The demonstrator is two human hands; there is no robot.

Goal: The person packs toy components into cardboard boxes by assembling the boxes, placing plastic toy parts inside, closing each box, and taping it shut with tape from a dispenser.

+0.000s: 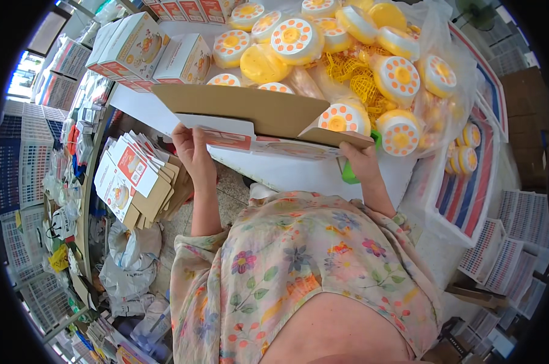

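Note:
Between my two hands a partly folded cardboard box [244, 110] is held up, its plain brown inside toward the far side and its printed white and red side toward me. My left hand [194, 148] grips its left end, fingers closed on the edge. At the other end, my right hand [360, 159] pinches the brown flap. Just beyond the box lies a heap of round yellow items [297, 41] with white tops and orange dots, partly hidden by it. A green object [349, 175] shows beside my right hand; its kind is unclear.
Finished printed boxes [132, 48] stand at the table's far left. A stack of flat cartons [135, 179] sits lower left, above white plastic bags [129, 258]. Yellow netting [362, 79] lies amid the heap. At right is a striped tray [462, 188] wrapped in clear plastic.

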